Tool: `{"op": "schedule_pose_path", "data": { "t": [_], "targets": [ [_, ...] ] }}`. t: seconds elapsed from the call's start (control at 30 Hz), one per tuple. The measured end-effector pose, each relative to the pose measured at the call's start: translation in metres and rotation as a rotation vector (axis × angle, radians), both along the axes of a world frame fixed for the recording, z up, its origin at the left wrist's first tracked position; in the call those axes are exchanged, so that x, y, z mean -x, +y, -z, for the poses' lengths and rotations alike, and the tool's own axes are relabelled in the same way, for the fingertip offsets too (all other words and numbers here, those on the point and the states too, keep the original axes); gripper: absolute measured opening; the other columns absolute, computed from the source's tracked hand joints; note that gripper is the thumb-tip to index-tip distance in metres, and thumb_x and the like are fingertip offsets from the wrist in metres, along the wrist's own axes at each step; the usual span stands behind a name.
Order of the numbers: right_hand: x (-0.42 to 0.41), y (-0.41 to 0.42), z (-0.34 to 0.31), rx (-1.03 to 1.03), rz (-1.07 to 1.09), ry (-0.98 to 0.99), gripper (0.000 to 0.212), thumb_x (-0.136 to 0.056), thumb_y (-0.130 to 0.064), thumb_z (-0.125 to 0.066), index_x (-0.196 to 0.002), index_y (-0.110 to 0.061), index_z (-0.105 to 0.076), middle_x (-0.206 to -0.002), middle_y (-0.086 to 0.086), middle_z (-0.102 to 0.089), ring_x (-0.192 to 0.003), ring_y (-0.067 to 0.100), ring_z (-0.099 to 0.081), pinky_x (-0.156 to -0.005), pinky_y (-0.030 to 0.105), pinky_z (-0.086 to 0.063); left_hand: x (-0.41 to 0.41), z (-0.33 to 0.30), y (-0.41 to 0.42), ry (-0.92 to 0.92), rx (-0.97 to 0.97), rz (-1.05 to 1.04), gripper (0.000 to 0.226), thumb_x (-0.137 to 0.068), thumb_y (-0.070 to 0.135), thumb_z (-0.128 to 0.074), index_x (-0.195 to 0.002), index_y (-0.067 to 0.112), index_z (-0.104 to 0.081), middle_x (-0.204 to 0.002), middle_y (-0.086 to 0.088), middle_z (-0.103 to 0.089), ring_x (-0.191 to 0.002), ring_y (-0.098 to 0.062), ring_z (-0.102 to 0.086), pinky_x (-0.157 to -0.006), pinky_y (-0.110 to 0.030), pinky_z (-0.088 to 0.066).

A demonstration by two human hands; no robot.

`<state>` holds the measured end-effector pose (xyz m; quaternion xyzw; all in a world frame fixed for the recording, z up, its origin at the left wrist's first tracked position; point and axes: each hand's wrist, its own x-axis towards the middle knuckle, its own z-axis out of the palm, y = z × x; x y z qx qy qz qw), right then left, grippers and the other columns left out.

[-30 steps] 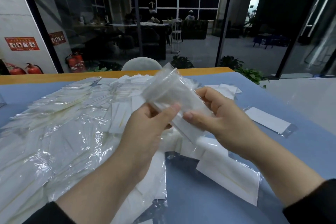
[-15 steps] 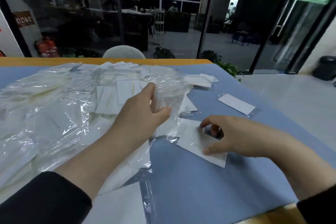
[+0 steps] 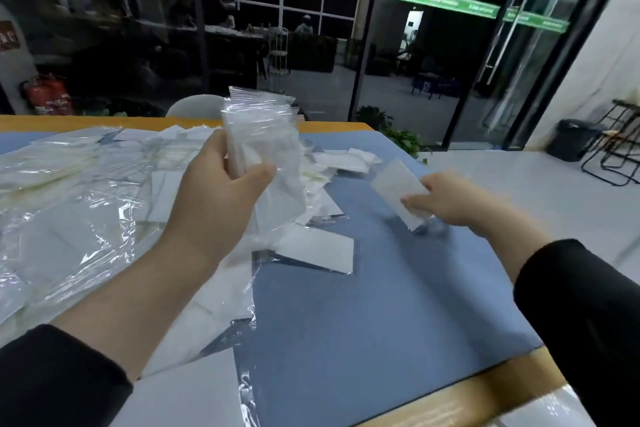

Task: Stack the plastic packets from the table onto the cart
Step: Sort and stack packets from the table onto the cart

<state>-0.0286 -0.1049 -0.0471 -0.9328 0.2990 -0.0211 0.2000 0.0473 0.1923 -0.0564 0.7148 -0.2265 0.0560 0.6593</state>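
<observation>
Your left hand (image 3: 221,191) grips a bundle of packets (image 3: 261,135) above the surface (image 3: 363,322); your right hand (image 3: 446,199) pinches 1 packet (image 3: 398,191). Square edges before adding it.

Packets (image 3: 69,204): clear glossy plastic film, crinkled, white paper inserts. Worktop (image 3: 363,315): matt blue smooth surface, wood-look edge. Sleeves (image 3: 585,305): matt black cloth.

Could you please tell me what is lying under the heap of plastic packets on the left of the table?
The heap of plastic packets rests on the blue table mat, which shows bare to its right. Whether anything else lies beneath the heap cannot be seen; the packets cover it.
</observation>
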Motion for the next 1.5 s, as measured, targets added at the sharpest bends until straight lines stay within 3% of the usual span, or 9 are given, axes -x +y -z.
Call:
{"op": "schedule_pose_path", "data": {
  "t": [0.3, 0.5, 0.7, 0.83, 1.07, 1.17, 1.3, 1.43, 1.5],
  "targets": [
    [-0.037, -0.048, 0.009, 0.081, 0.012, 0.226, 0.074, -0.086, -0.054, -0.073, -0.142, -0.011, -0.052, -0.141, 0.007, -0.053, -0.125, 0.028, -0.052, -0.092, 0.034, -0.045, 0.003, -0.006, -0.039, 0.075, 0.055, 0.02, 0.015, -0.09, 0.023, -0.067, -0.099, 0.034, -0.065, -0.09, 0.01, -0.073, -0.086, -0.016, -0.072, -0.084, -0.049, -0.06],
    [-0.05, -0.072, 0.007, 0.071, 0.031, 0.383, 0.073, -0.073, -0.066, -0.078, -0.123, -0.015, -0.066, -0.111, 0.005, -0.069, -0.105, 0.028, -0.064, -0.091, 0.042, -0.055, -0.005, 0.009, -0.037, -0.008, 0.03, -0.04, 0.012, -0.092, 0.027, -0.069, -0.094, 0.033, -0.059, -0.074, 0.022, -0.063, -0.071, -0.004, -0.061, -0.073, -0.037, -0.054],
    [-0.049, -0.067, 0.009, 0.045, 0.057, 0.354, 0.061, -0.079, -0.063, -0.075, -0.107, -0.009, -0.069, -0.101, 0.009, -0.067, -0.096, 0.032, -0.064, -0.071, 0.033, -0.051, -0.008, 0.011, -0.034, 0.012, 0.07, -0.037, 0.013, -0.091, 0.028, -0.07, -0.099, 0.032, -0.061, -0.101, -0.01, -0.067, -0.094, -0.029, -0.068, -0.088, -0.057, -0.057],
    [-0.039, -0.046, 0.005, 0.031, 0.024, 0.1, 0.031, -0.087, -0.039, -0.072, -0.092, -0.009, -0.064, -0.096, 0.01, -0.065, -0.079, 0.028, -0.057, -0.063, 0.031, -0.041, -0.011, 0.006, -0.032, 0.057, 0.122, -0.023, 0.015, -0.092, 0.026, -0.069, -0.102, 0.034, -0.062, -0.093, 0.008, -0.073, -0.091, -0.016, -0.072, -0.086, -0.048, -0.06],
    [-0.031, 0.066, -0.029, -0.715, -0.297, -0.795, 0.026, -0.095, -0.012, -0.068, -0.12, -0.016, -0.063, -0.106, 0.001, -0.077, -0.093, 0.02, -0.075, -0.073, 0.032, -0.059, -0.021, -0.015, -0.023, 0.204, 0.169, 0.019, 0.019, -0.093, 0.028, -0.067, -0.111, 0.026, -0.061, -0.102, 0.01, -0.073, -0.093, -0.011, -0.071, -0.077, -0.032, -0.056],
    [-0.035, 0.119, -0.027, -0.672, -0.422, -0.809, 0.021, -0.101, -0.015, -0.06, -0.122, -0.017, -0.062, -0.108, -0.001, -0.076, -0.098, 0.019, -0.073, -0.086, 0.039, -0.06, -0.015, -0.018, -0.014, 0.292, 0.18, 0.05, 0.034, -0.092, 0.04, -0.064, -0.115, 0.017, -0.056, -0.109, -0.005, -0.07, -0.102, -0.027, -0.07, -0.088, -0.043, -0.059],
    [-0.038, 0.171, -0.016, -0.59, -0.537, -0.712, 0.03, -0.1, -0.023, -0.059, -0.129, -0.032, -0.056, -0.113, -0.01, -0.072, -0.103, 0.014, -0.07, -0.094, 0.048, -0.056, 0.004, -0.022, 0.008, 0.411, 0.264, 0.085, 0.035, -0.101, 0.051, -0.051, -0.116, 0.02, -0.055, -0.086, 0.004, -0.066, -0.068, -0.01, -0.062, -0.051, -0.021, -0.048],
    [-0.027, 0.204, -0.011, -0.446, -0.649, -0.606, 0.026, -0.1, -0.032, -0.059, -0.125, -0.029, -0.051, -0.103, -0.023, -0.064, -0.092, -0.004, -0.06, -0.085, 0.025, -0.05, 0.021, -0.015, 0.034, 0.436, 0.258, 0.037, 0.036, -0.093, 0.042, -0.07, -0.123, 0.024, -0.06, -0.11, 0.009, -0.074, -0.105, -0.012, -0.07, -0.09, -0.036, -0.055],
    [-0.018, 0.214, -0.01, -0.461, -0.669, -0.535, 0.033, -0.101, -0.036, -0.059, -0.128, -0.039, -0.042, -0.103, -0.034, -0.059, -0.094, -0.013, -0.058, -0.073, 0.01, -0.048, 0.024, -0.009, 0.049, 0.444, 0.293, 0.013, 0.029, -0.091, 0.024, -0.072, -0.119, 0.019, -0.065, -0.109, -0.003, -0.076, -0.102, -0.025, -0.074, -0.088, -0.046, -0.059]
  ]
}}
